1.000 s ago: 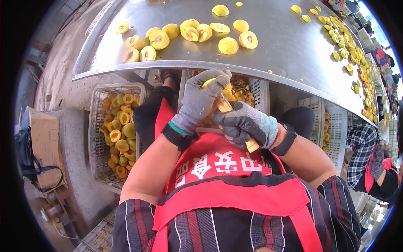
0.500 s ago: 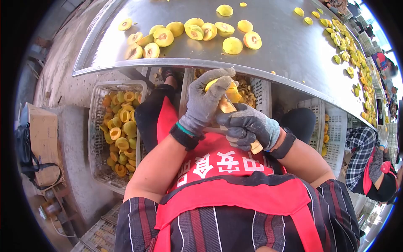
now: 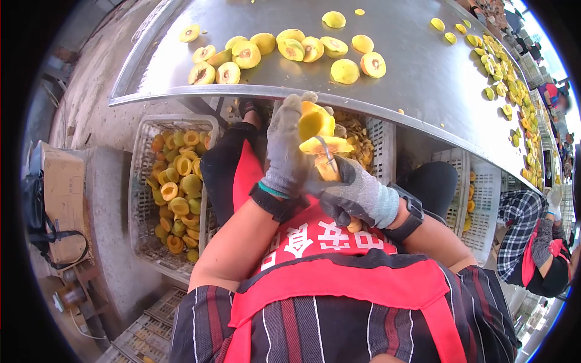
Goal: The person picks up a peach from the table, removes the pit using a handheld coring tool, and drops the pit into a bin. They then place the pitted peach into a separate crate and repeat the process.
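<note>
My left hand (image 3: 285,145), in a grey work glove, is wrapped around a yellow peach half (image 3: 316,120) whose hollowed side faces me. Just below it, a flat cut yellow peach piece (image 3: 321,146) lies against the curved metal blade of a pitting knife (image 3: 328,172). My right hand (image 3: 358,192), gloved too, grips the knife's wooden handle, and its butt end shows under the fingers. Both hands are over my lap, in front of the steel table (image 3: 411,78). The left fingertips are partly hidden behind the fruit.
Several peach halves (image 3: 246,54), some with stones, lie on the table; more line its right side. A crate of hollowed halves (image 3: 139,199) stands at left. Under the hands is a crate of scraps (image 3: 361,145). A co-worker in plaid (image 3: 521,212) sits at right.
My left hand has turned, bringing the peach's hollow into view. The right hand has tilted the knife, so its curved blade now shows against a cut piece. The view has shifted slightly.
</note>
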`<control>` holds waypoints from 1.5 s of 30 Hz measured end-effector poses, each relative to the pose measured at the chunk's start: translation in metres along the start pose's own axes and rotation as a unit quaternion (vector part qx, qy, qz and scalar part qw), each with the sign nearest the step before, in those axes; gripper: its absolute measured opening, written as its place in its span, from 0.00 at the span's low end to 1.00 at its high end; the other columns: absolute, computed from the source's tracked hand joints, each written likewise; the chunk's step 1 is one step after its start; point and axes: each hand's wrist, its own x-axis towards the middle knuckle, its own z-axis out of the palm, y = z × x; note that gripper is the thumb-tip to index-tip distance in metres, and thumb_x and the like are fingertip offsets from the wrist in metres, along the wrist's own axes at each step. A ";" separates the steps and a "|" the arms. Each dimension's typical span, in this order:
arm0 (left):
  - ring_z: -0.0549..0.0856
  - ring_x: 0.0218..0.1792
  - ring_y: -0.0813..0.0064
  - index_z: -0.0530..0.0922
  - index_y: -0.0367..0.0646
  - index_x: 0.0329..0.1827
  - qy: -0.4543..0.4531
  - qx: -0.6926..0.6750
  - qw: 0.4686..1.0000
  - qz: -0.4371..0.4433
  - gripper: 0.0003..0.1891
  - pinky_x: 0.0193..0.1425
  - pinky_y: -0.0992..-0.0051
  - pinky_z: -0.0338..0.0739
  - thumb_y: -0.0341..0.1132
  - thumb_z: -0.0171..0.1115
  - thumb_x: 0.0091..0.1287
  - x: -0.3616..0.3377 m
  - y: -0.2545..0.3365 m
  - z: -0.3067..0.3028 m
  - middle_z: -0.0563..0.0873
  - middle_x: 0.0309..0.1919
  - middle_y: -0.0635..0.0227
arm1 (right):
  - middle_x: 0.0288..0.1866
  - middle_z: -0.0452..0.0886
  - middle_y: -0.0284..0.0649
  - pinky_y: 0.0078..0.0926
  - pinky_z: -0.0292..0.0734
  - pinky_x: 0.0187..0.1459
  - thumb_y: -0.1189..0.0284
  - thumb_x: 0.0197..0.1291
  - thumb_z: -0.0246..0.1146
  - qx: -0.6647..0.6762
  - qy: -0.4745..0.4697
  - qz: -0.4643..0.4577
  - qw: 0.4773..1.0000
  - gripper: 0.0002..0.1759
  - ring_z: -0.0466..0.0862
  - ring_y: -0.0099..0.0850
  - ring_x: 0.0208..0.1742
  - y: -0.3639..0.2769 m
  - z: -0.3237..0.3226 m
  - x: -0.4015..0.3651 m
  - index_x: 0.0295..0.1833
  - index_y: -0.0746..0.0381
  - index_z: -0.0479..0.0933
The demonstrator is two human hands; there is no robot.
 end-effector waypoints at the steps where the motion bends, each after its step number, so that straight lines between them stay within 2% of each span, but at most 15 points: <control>1: 0.83 0.36 0.58 0.71 0.38 0.54 0.031 -0.030 0.999 -0.025 0.30 0.40 0.61 0.82 0.59 0.43 0.69 -0.001 0.005 0.000 0.81 0.43 0.51 | 0.19 0.72 0.34 0.17 0.66 0.14 0.70 0.56 0.62 0.017 -0.013 -0.022 1.000 0.12 0.72 0.22 0.14 0.001 -0.002 -0.001 0.42 0.63 0.71; 10: 0.82 0.44 0.65 0.74 0.38 0.53 0.059 0.112 0.990 0.068 0.28 0.47 0.70 0.80 0.56 0.39 0.71 -0.046 0.121 -0.078 0.81 0.44 0.59 | 0.25 0.77 0.35 0.18 0.71 0.21 0.70 0.57 0.65 -0.075 0.077 -0.051 0.993 0.23 0.77 0.22 0.20 0.029 -0.051 0.017 0.57 0.60 0.68; 12: 0.80 0.47 0.71 0.76 0.37 0.51 0.262 0.392 0.866 0.168 0.21 0.52 0.75 0.75 0.47 0.48 0.71 -0.069 0.147 -0.084 0.81 0.44 0.62 | 0.27 0.78 0.34 0.17 0.69 0.20 0.68 0.56 0.66 0.041 0.075 -0.108 0.990 0.24 0.75 0.21 0.19 0.031 -0.057 0.010 0.59 0.58 0.68; 14: 0.79 0.47 0.75 0.78 0.35 0.49 0.250 0.577 0.770 0.108 0.14 0.53 0.78 0.73 0.37 0.55 0.68 -0.081 0.178 -0.130 0.81 0.45 0.64 | 0.28 0.77 0.36 0.16 0.68 0.19 0.53 0.64 0.54 0.006 0.022 -0.083 0.996 0.23 0.74 0.20 0.18 0.034 -0.070 0.010 0.53 0.61 0.71; 17: 0.78 0.48 0.75 0.79 0.35 0.48 0.240 0.576 0.764 0.163 0.12 0.52 0.76 0.73 0.28 0.60 0.63 -0.068 0.180 -0.086 0.81 0.45 0.64 | 0.25 0.77 0.36 0.17 0.67 0.17 0.46 0.65 0.48 -0.046 0.069 -0.121 0.989 0.28 0.74 0.22 0.16 0.044 -0.068 0.016 0.52 0.59 0.72; 18: 0.78 0.48 0.75 0.78 0.35 0.49 0.204 0.605 0.752 0.164 0.13 0.52 0.76 0.73 0.28 0.61 0.61 -0.058 0.179 -0.075 0.81 0.45 0.63 | 0.22 0.77 0.36 0.19 0.67 0.17 0.45 0.63 0.50 -0.133 0.127 -0.177 0.967 0.28 0.75 0.23 0.16 0.047 -0.066 0.020 0.52 0.57 0.73; 19: 0.79 0.48 0.75 0.78 0.36 0.50 0.168 0.632 0.738 0.165 0.15 0.52 0.76 0.72 0.29 0.62 0.59 -0.042 0.178 -0.064 0.82 0.46 0.62 | 0.20 0.76 0.38 0.19 0.66 0.16 0.40 0.62 0.48 -0.031 0.123 -0.077 0.989 0.33 0.72 0.24 0.14 0.037 -0.064 0.016 0.43 0.60 0.75; 23: 0.82 0.48 0.62 0.80 0.38 0.46 0.106 0.820 0.514 0.227 0.21 0.52 0.70 0.74 0.45 0.63 0.57 0.047 0.163 -0.046 0.83 0.45 0.55 | 0.19 0.75 0.39 0.19 0.67 0.17 0.33 0.59 0.40 -0.003 0.096 -0.015 0.995 0.42 0.72 0.24 0.13 0.040 -0.064 0.007 0.35 0.65 0.76; 26: 0.83 0.47 0.59 0.80 0.39 0.45 0.124 0.874 0.468 0.046 0.24 0.52 0.67 0.74 0.51 0.62 0.55 0.096 0.148 -0.027 0.84 0.43 0.55 | 0.20 0.76 0.39 0.19 0.66 0.17 0.32 0.59 0.38 0.046 0.104 0.010 0.993 0.43 0.71 0.24 0.14 0.048 -0.071 -0.001 0.35 0.64 0.76; 28: 0.83 0.46 0.61 0.79 0.40 0.47 0.078 0.929 0.335 -0.139 0.26 0.52 0.67 0.74 0.51 0.63 0.53 0.113 0.139 -0.012 0.85 0.42 0.56 | 0.20 0.76 0.38 0.19 0.65 0.17 0.32 0.59 0.38 0.035 0.115 0.008 0.993 0.43 0.72 0.23 0.15 0.049 -0.072 -0.005 0.37 0.64 0.76; 33: 0.84 0.44 0.61 0.78 0.38 0.48 0.084 0.885 0.453 0.071 0.21 0.45 0.67 0.78 0.43 0.61 0.56 0.109 0.124 -0.034 0.84 0.43 0.57 | 0.25 0.77 0.37 0.16 0.66 0.19 0.45 0.64 0.48 0.089 0.117 -0.034 0.989 0.29 0.71 0.21 0.15 0.042 -0.068 -0.010 0.43 0.62 0.74; 35: 0.84 0.43 0.65 0.75 0.39 0.52 0.032 0.598 0.791 0.123 0.17 0.40 0.71 0.80 0.34 0.57 0.61 0.091 0.115 -0.031 0.83 0.42 0.60 | 0.30 0.78 0.37 0.19 0.69 0.21 0.56 0.61 0.59 0.132 0.080 -0.063 0.986 0.20 0.74 0.22 0.20 0.042 -0.075 -0.009 0.50 0.59 0.69; 37: 0.84 0.40 0.67 0.71 0.40 0.57 -0.037 0.222 0.974 0.032 0.17 0.36 0.74 0.81 0.27 0.54 0.63 0.051 0.108 0.005 0.82 0.42 0.61 | 0.31 0.78 0.38 0.19 0.70 0.21 0.55 0.62 0.59 0.159 0.072 -0.090 0.981 0.21 0.75 0.23 0.21 0.032 -0.074 -0.004 0.50 0.59 0.70; 44: 0.82 0.39 0.68 0.69 0.41 0.58 -0.088 0.049 0.988 -0.115 0.17 0.38 0.72 0.80 0.39 0.50 0.69 -0.013 0.040 0.017 0.81 0.43 0.61 | 0.36 0.79 0.37 0.22 0.77 0.33 0.62 0.65 0.58 0.244 0.037 -0.202 0.948 0.16 0.81 0.27 0.33 -0.011 -0.038 0.013 0.52 0.60 0.71; 45: 0.82 0.39 0.68 0.69 0.41 0.58 -0.087 0.046 0.988 -0.116 0.17 0.38 0.72 0.80 0.39 0.50 0.69 -0.015 0.039 0.014 0.81 0.43 0.61 | 0.36 0.79 0.39 0.22 0.77 0.33 0.63 0.64 0.58 -0.008 0.112 -0.383 0.917 0.15 0.81 0.27 0.33 -0.002 -0.042 0.026 0.52 0.59 0.71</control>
